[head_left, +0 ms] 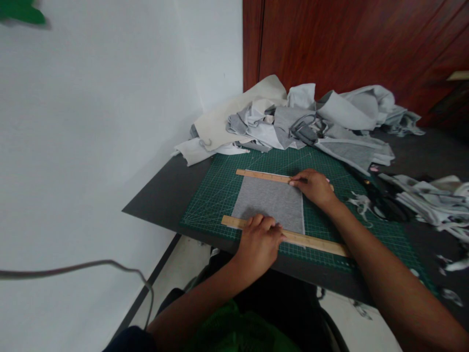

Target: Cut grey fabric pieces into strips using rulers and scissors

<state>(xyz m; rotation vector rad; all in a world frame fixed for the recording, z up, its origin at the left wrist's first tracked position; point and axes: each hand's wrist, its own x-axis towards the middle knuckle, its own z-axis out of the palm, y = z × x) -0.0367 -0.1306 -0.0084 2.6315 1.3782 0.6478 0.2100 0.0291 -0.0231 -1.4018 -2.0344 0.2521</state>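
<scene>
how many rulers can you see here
2: one ruler along the far edge of the cloth, at the right hand; another ruler along its near edge, under the left hand. More may be hidden under the scraps.

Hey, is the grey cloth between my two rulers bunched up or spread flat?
Spread flat: the grey cloth lies smooth on the green mat, its right edge straight. Layers underneath, cannot tell.

A green top (238, 328) shows, with a dark blue left sleeve (132, 341) and black legwear (282, 287).
</scene>
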